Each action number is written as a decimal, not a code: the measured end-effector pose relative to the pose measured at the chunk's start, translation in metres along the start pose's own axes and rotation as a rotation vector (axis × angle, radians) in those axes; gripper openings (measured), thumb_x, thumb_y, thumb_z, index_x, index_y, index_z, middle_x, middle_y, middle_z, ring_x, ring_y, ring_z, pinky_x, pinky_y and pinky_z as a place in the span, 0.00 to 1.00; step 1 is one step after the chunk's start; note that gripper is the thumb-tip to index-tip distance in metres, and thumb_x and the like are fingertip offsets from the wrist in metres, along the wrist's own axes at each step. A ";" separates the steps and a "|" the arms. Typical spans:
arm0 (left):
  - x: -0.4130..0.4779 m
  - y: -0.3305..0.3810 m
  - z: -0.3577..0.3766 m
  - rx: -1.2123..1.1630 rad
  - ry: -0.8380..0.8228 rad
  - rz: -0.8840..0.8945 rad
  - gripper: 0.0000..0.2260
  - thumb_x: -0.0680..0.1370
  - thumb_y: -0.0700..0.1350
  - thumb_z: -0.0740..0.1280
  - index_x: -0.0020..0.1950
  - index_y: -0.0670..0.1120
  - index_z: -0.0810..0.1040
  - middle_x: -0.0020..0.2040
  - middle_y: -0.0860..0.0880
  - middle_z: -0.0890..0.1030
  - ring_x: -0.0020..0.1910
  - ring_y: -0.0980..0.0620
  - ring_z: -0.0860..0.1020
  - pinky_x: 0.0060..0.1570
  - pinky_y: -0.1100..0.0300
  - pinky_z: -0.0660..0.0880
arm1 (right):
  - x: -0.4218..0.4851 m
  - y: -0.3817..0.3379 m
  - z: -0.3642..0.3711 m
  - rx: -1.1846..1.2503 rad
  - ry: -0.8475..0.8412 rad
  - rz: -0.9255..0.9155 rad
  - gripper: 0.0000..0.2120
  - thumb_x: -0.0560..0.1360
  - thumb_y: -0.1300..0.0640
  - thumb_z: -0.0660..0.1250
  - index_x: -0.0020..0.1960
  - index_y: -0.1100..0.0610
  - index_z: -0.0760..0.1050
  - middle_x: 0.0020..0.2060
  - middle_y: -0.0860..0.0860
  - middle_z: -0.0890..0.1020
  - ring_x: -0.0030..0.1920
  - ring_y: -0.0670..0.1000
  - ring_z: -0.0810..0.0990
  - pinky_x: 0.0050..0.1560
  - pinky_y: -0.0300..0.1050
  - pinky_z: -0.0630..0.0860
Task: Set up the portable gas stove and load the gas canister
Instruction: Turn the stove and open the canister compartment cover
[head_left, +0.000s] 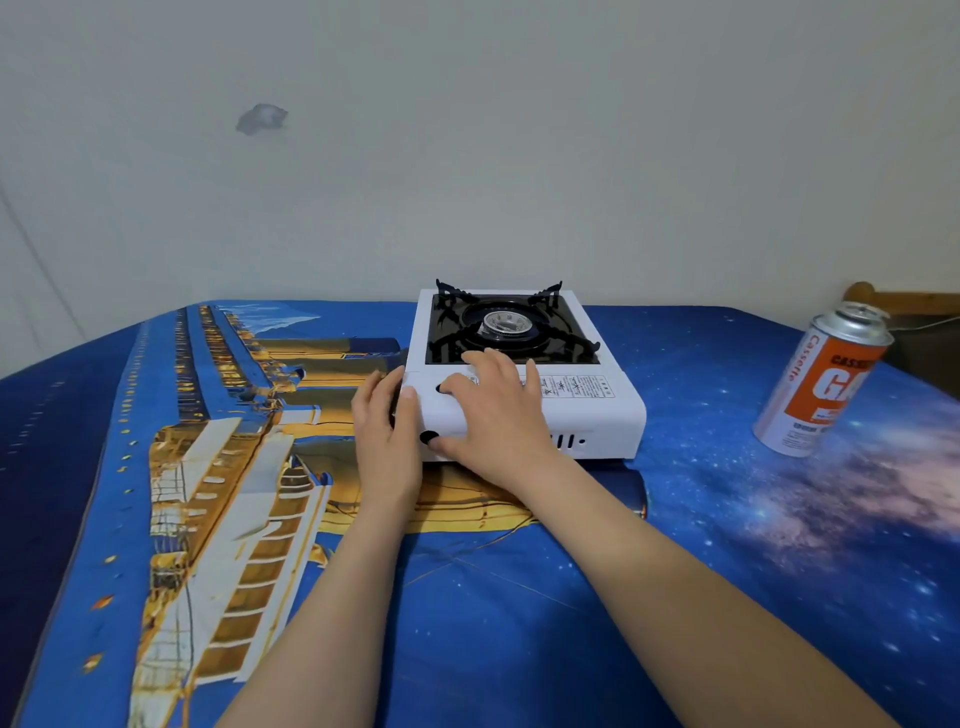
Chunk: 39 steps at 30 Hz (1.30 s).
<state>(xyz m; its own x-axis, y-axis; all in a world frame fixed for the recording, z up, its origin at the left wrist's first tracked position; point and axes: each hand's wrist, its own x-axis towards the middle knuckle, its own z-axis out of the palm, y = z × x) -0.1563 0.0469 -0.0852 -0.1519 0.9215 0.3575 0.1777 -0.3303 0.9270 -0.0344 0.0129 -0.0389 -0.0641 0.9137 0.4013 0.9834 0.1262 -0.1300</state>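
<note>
Stove (524, 374): boxy, white, glossy metal.

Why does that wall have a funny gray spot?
The gray patch high on the wall looks like chipped or peeled paint. Otherwise, nothing stands out: the stove sits flat and the gas canister stands upright.

One head-worn view looks forward and down, close over a blue-clothed table (519, 597) against a wall (467, 156).
</note>
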 end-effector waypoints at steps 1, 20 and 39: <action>0.001 0.000 -0.001 0.059 -0.022 0.054 0.18 0.82 0.51 0.57 0.69 0.49 0.74 0.75 0.50 0.66 0.71 0.55 0.65 0.67 0.58 0.64 | 0.003 0.000 0.000 0.019 -0.030 0.008 0.29 0.67 0.39 0.71 0.65 0.47 0.72 0.72 0.51 0.64 0.75 0.55 0.54 0.72 0.67 0.47; 0.007 0.012 -0.007 0.395 -0.194 0.303 0.17 0.82 0.48 0.59 0.68 0.42 0.75 0.68 0.44 0.77 0.68 0.46 0.72 0.69 0.51 0.66 | 0.018 -0.004 -0.009 -0.051 -0.154 -0.046 0.20 0.72 0.49 0.66 0.61 0.55 0.71 0.63 0.54 0.73 0.64 0.59 0.70 0.67 0.64 0.60; 0.008 0.014 -0.010 0.405 -0.208 0.249 0.18 0.81 0.48 0.61 0.70 0.43 0.72 0.68 0.46 0.75 0.68 0.47 0.70 0.65 0.59 0.62 | 0.022 -0.003 -0.013 -0.105 -0.208 -0.082 0.25 0.69 0.43 0.69 0.60 0.56 0.73 0.63 0.54 0.73 0.63 0.59 0.71 0.64 0.60 0.66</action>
<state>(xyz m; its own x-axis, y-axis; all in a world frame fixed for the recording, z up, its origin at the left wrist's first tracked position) -0.1648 0.0479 -0.0681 0.1324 0.8599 0.4930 0.5518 -0.4772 0.6840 -0.0371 0.0280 -0.0181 -0.1674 0.9634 0.2096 0.9850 0.1723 -0.0053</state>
